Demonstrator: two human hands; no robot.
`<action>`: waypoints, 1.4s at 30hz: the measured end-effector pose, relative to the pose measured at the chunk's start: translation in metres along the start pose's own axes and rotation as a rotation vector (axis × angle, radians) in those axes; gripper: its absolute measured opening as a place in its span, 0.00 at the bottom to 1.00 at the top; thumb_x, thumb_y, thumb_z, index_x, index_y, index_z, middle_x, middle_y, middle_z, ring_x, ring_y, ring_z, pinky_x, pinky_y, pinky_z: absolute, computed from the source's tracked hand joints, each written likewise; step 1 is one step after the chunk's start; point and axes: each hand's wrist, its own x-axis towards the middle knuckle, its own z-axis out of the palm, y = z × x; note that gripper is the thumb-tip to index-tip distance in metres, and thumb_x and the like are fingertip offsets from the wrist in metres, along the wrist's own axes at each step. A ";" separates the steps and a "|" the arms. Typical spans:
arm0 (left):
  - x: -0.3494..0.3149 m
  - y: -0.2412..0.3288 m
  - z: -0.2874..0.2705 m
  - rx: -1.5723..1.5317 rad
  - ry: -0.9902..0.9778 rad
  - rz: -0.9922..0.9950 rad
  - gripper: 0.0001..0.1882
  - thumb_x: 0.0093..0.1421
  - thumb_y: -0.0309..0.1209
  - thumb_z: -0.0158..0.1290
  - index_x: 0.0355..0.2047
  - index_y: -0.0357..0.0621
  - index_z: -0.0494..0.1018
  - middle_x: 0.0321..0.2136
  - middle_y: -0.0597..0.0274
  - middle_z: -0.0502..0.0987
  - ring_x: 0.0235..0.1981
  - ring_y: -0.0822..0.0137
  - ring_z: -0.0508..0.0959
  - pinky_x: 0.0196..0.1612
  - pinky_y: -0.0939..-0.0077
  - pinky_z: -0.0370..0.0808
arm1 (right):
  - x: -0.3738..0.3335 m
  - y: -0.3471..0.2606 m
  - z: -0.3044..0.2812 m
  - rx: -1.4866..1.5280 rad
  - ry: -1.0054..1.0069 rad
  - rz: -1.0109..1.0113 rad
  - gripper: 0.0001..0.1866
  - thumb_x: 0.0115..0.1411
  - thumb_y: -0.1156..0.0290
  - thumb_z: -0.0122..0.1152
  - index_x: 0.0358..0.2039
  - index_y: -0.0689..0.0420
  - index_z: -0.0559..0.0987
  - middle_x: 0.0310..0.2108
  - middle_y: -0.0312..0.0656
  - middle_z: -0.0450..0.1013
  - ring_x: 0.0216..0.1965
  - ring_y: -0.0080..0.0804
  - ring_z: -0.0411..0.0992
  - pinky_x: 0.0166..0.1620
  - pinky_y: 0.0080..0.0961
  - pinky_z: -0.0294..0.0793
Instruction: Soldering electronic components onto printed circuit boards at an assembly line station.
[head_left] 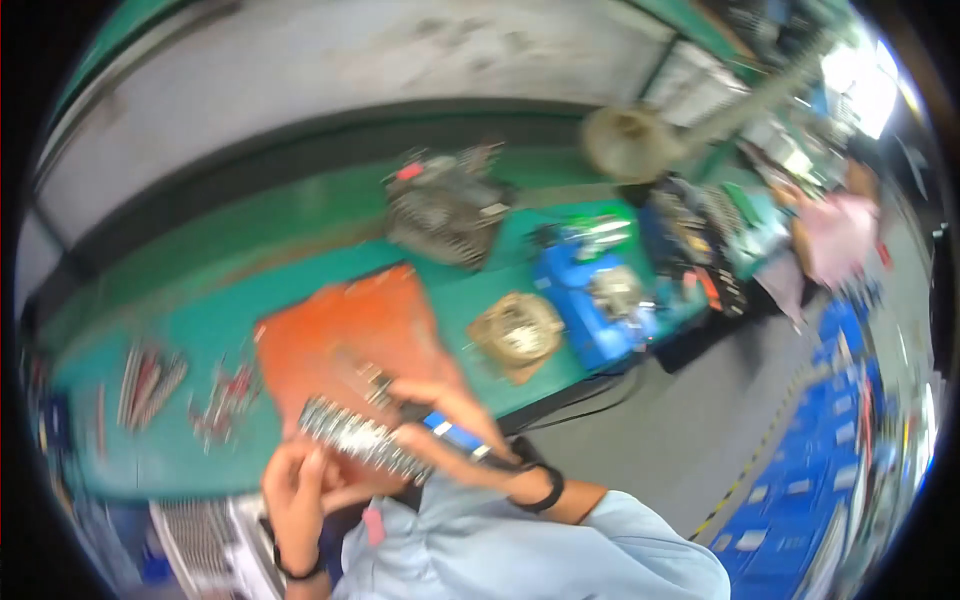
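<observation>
2 bare hands meet close to the person's body, over the near edge of an orange mat (350,315) on the green bench (95,345). The left hand (295,485) rises from below, forearm almost upright above a dark wristband (298,573), fingers curled inward. Its thumb and fingertips pinch the left end of a silvery ribbed strip (360,438), which slants down toward the person's right between the hands, held up off the bench.

The right hand (455,430) reaches in from the other side, elbow swung out in its pale blue sleeve (640,545), wrist ringed by a black band (548,490). Its fingers point leftward, closed around a dark tool with a blue section (450,432); the lower fingers lie by the strip's right part, though with the blur I cannot tell whether they press on it.

Beyond the right hand stand a round metal part (525,330) and a blue fixture (590,335).
</observation>
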 end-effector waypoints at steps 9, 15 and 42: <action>0.004 -0.007 -0.010 -0.135 -0.022 -0.156 0.07 0.65 0.29 0.50 0.34 0.37 0.71 0.25 0.66 0.73 0.24 0.78 0.72 0.27 0.84 0.72 | -0.017 0.015 0.016 0.272 0.015 0.166 0.25 0.59 0.77 0.60 0.55 0.65 0.65 0.45 0.49 0.74 0.47 0.31 0.73 0.50 0.26 0.72; 0.013 -0.002 -0.011 -0.124 -0.115 -0.182 0.08 0.65 0.29 0.51 0.33 0.37 0.71 0.25 0.67 0.73 0.23 0.79 0.72 0.28 0.83 0.72 | -0.005 0.010 0.018 0.184 0.008 0.111 0.25 0.59 0.74 0.61 0.55 0.65 0.65 0.44 0.51 0.75 0.47 0.37 0.74 0.50 0.29 0.73; 0.040 -0.001 -0.037 0.686 0.040 0.276 0.05 0.52 0.24 0.58 0.24 0.40 0.72 0.31 0.62 0.73 0.35 0.67 0.71 0.42 0.74 0.64 | 0.022 0.012 0.012 0.241 0.006 0.124 0.33 0.55 0.68 0.67 0.56 0.65 0.61 0.46 0.55 0.73 0.47 0.42 0.75 0.52 0.36 0.73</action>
